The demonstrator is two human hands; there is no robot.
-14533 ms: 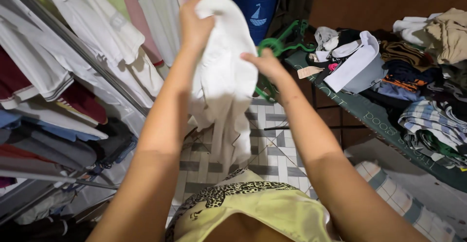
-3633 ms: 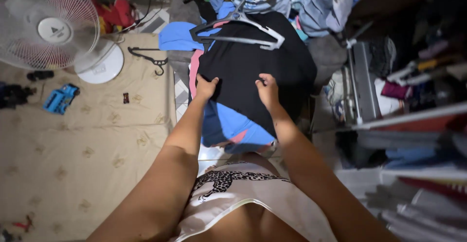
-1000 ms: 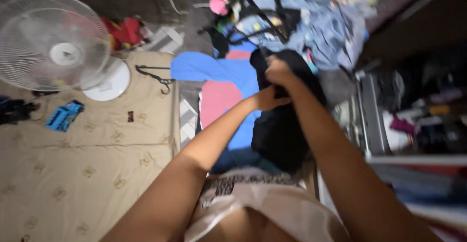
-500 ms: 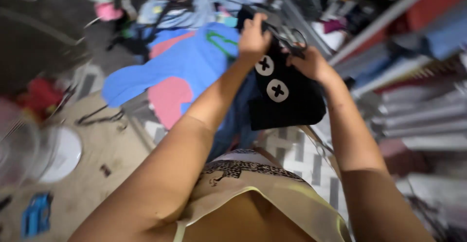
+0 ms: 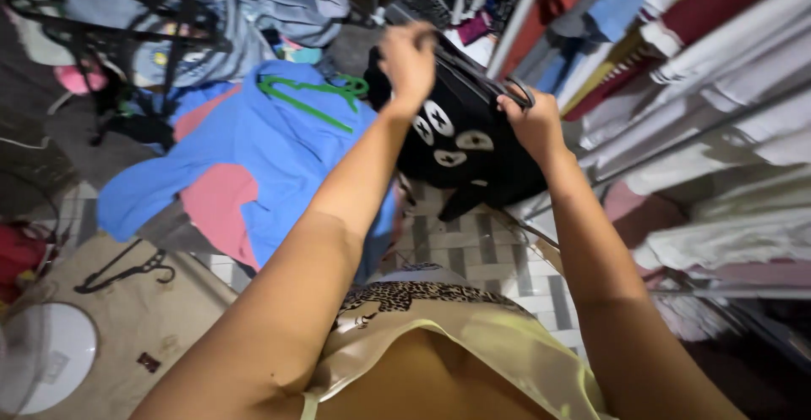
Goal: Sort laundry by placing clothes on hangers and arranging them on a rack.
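Head view: left grip [image 5: 407, 55] closed on the top edge of a black garment [image 5: 460, 145] with white round prints, right grip [image 5: 528, 120] closed on its other shoulder beside a dark hanger [image 5: 473, 69]. Held up above tiled floor [image 5: 473, 247], between a blue-and-pink garment [image 5: 253, 154] and hanging clothes [image 5: 701, 73].

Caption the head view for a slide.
Both hands, left hand and right hand, hold up a black printed garment on a dark hanger.
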